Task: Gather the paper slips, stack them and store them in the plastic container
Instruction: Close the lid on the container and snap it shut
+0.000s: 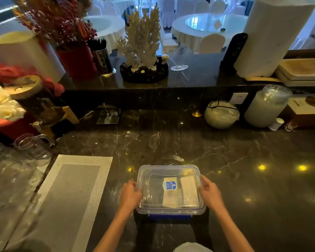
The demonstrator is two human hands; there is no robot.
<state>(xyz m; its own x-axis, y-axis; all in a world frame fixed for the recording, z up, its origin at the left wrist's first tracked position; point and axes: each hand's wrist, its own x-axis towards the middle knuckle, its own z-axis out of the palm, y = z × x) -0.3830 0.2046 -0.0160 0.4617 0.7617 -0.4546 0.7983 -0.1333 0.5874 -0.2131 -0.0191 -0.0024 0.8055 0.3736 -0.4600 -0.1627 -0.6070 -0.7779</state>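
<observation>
The plastic container [168, 166] sat on the counter right in front of me, its clear lid on top and a blue clasp [170, 216] showing along the near edge. Through the lid I could see the paper slips [188, 190] lying flat inside, toward the right half, partly under a blue sticker [169, 185]. My left hand [130, 194] gripped the container's left side and my right hand [210, 192] gripped its right side, fingers of both curled over the lid's rim.

The countertop [244, 179] was dark veined marble, glossy enough to carry yellow spots of reflected light. Just left of the container lay a grey woven placemat [69, 193], and beyond that stood clear glass pitchers [33, 144].

Against the back wall of the counter I had a wall outlet [239, 98], a round wrapped bowl [221, 113] and a tall glass jar [267, 106].

Above ran a raised ledge [189, 77] holding a pale coral ornament [143, 46], a red vase [75, 59] of berries and a metal utensil holder [102, 59].

Past the ledge the room opened onto round dining tables [207, 28] in white cloths with covered chairs around them.
</observation>
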